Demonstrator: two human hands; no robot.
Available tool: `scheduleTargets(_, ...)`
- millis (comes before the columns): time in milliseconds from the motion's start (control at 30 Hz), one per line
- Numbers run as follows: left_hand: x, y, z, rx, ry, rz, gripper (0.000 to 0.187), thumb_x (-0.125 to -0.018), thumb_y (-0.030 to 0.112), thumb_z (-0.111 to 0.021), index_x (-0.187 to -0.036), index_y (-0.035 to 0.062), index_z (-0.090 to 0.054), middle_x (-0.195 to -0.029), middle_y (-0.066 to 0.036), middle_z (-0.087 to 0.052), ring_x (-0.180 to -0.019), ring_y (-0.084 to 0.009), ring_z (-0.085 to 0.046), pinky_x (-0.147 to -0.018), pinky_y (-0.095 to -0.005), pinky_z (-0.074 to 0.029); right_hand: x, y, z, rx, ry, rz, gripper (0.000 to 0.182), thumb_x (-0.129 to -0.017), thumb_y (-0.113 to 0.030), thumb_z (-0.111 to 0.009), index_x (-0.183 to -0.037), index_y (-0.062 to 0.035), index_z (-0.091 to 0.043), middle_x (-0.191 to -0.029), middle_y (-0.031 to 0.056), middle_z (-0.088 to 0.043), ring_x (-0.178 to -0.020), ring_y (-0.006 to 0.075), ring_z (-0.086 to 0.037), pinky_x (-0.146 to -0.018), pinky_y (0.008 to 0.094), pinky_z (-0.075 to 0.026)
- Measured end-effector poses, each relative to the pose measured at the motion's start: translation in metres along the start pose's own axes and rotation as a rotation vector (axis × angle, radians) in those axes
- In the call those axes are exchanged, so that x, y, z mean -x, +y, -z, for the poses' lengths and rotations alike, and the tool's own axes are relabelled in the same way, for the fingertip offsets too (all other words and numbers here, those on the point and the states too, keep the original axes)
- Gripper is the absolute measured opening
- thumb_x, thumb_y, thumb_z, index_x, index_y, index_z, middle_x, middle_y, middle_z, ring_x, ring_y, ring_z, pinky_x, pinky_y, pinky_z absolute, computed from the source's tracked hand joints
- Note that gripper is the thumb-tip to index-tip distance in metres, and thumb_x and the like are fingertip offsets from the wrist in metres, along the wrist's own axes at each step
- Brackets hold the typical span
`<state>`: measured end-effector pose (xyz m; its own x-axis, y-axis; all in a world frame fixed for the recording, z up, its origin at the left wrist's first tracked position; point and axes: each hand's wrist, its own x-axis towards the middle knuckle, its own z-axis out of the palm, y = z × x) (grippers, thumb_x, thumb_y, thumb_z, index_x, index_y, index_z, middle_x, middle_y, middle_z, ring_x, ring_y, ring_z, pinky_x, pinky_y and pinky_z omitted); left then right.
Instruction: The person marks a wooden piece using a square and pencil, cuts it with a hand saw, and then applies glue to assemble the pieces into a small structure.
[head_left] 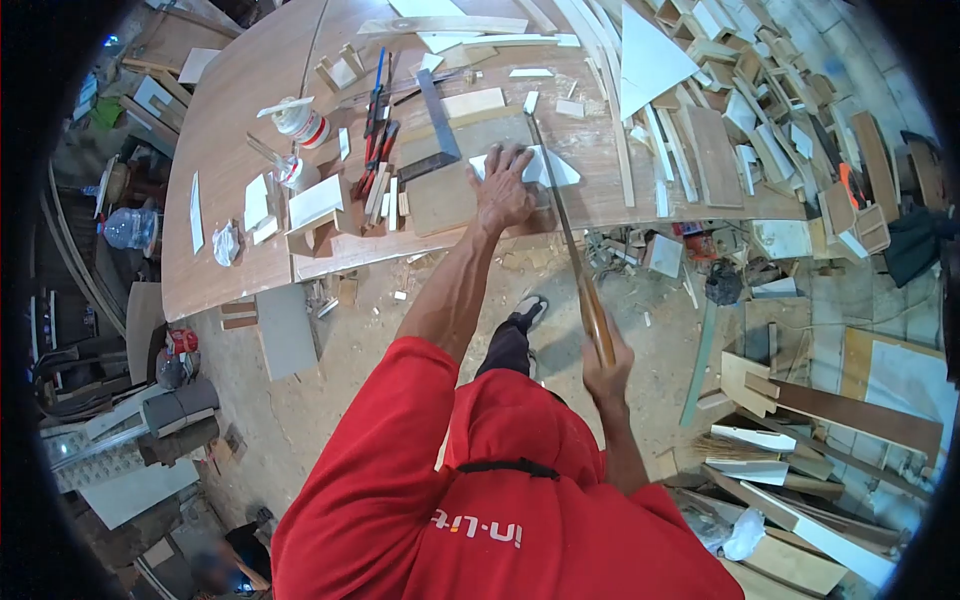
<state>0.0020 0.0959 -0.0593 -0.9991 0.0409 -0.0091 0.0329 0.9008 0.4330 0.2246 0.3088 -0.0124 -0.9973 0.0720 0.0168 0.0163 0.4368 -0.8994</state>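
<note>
My right hand (608, 368) is wrapped round the wooden handle of a handsaw (568, 225). The saw's long, narrow blade runs forward across a white-faced piece of board (556, 169) at the table's near edge. My left hand (503, 188) lies on that piece just left of the blade, fingers spread and pressing down, and hides part of it. Beside the left hand are a tan board (440, 200) and a try square with a dark blade (436, 115). Whether the teeth have cut into the piece is too small to tell.
The wooden table (240, 170) carries red-handled clamps (375, 140), a white tub (302, 124), a smaller jar (294, 172) and loose strips. Wood offcuts (720, 150) crowd its right side. More boards (800, 490) lie on the floor at right. A person (240, 560) is at lower left.
</note>
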Motion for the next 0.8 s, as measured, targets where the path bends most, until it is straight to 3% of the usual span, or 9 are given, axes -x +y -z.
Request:
scheduleTargets(67,-0.004,-0.001,0.0,0.003,0.002,-0.007,0.067,-0.076,0.025,-0.066,-0.138,0.0212,-0.041,-0.146,-0.001,-0.032,-0.14,-0.0301,-0.02,-0.102,-0.0733,-0.015,0.033,0.002,0.012,-0.011,0.054,0.075,0.049,-0.079,-0.002,-0.05,-0.128,-0.0001,-0.053,-0.1,0.0207,-0.066,-0.067,0.0141,-0.059,-0.061,0.0278,-0.049)
scheduleTargets(133,-0.001,-0.001,-0.003,-0.006,0.001,-0.004,0.066,-0.076,0.026,-0.065,-0.138,0.0217,-0.041,-0.146,0.0,-0.032,-0.14,-0.0309,-0.02,-0.102,-0.0733,-0.015,0.05,-0.02,0.026,-0.101,-0.016,-0.214,0.046,-0.08,0.0,-0.051,-0.126,0.0034,-0.054,-0.099,0.0176,-0.066,-0.079,0.0206,-0.063,-0.071,0.03,-0.05)
scheduleTargets(167,-0.001,-0.001,-0.002,-0.013,-0.005,-0.004,0.065,-0.077,0.027,-0.065,-0.138,0.0218,-0.041,-0.146,0.0,-0.032,-0.14,-0.031,-0.02,-0.102,-0.0735,-0.015,0.045,-0.016,0.023,-0.129,-0.018,-0.204,0.046,-0.08,0.0,-0.052,-0.126,0.0022,-0.054,-0.098,0.0151,-0.067,-0.075,0.0194,-0.063,-0.069,0.0297,-0.05)
scheduleTargets(233,-0.003,-0.002,-0.002,-0.012,-0.007,-0.015,0.066,-0.077,0.027,-0.064,-0.138,0.0216,-0.041,-0.146,0.0,-0.032,-0.14,-0.031,-0.02,-0.102,-0.0731,-0.014,0.006,0.001,0.002,-0.007,0.063,0.115,0.047,-0.08,0.001,-0.049,-0.127,0.0018,-0.053,-0.095,0.0141,-0.066,-0.071,0.0173,-0.059,-0.067,0.0285,-0.049)
scheduleTargets(267,-0.002,-0.002,-0.002,-0.015,-0.005,-0.015,0.066,-0.077,0.028,-0.064,-0.139,0.0213,-0.041,-0.146,-0.001,-0.033,-0.14,-0.0311,-0.02,-0.103,-0.0726,-0.014,-0.008,0.006,-0.005,-0.006,0.068,0.114,0.047,-0.08,0.001,-0.049,-0.127,0.0018,-0.053,-0.095,0.0141,-0.066,-0.071,0.0173,-0.059,-0.067,0.0285,-0.049)
scheduleTargets(367,-0.006,-0.002,0.001,-0.025,-0.003,-0.028,0.066,-0.077,0.028,-0.063,-0.139,0.0209,-0.041,-0.147,-0.001,-0.033,-0.14,-0.0319,-0.02,-0.103,-0.0729,-0.013,-0.021,0.005,-0.013,-0.049,0.044,0.079,0.051,-0.078,-0.002,-0.051,-0.128,0.002,-0.052,-0.067,0.0147,-0.054,-0.056,0.0152,-0.053,-0.054,0.0308,-0.047)
scheduleTargets(400,-0.002,-0.003,-0.001,-0.019,-0.007,-0.017,0.066,-0.077,0.028,-0.063,-0.139,0.0209,-0.041,-0.147,-0.001,-0.033,-0.14,-0.0321,-0.02,-0.103,-0.073,-0.013,-0.001,0.001,-0.003,-0.043,0.042,0.07,0.051,-0.078,-0.002,-0.051,-0.128,0.002,-0.052,-0.067,0.0147,-0.054,-0.056,0.0152,-0.053,-0.054,0.0308,-0.047)
scheduleTargets(467,-0.003,-0.003,-0.001,-0.003,0.005,-0.019,0.066,-0.077,0.027,-0.063,-0.138,0.0208,-0.041,-0.146,-0.001,-0.033,-0.14,-0.0323,-0.021,-0.102,-0.0732,-0.013,0.032,-0.003,0.017,-0.041,-0.047,-0.151,0.048,-0.079,0.001,-0.051,-0.128,0.0023,-0.052,-0.091,0.0161,-0.066,-0.069,0.0168,-0.06,-0.064,0.0282,-0.049)
scheduleTargets(800,-0.003,-0.005,-0.005,-0.017,0.006,-0.02,0.065,-0.078,0.028,-0.066,-0.138,0.0236,-0.042,-0.147,0.001,-0.032,-0.14,-0.0303,-0.021,-0.101,-0.0739,-0.015,0.001,-0.013,0.002,-0.055,0.027,0.065,0.049,-0.077,0.0,-0.05,-0.126,0.0014,-0.053,-0.09,0.023,-0.065,-0.063,0.0165,-0.062,-0.06,0.0291,-0.05)
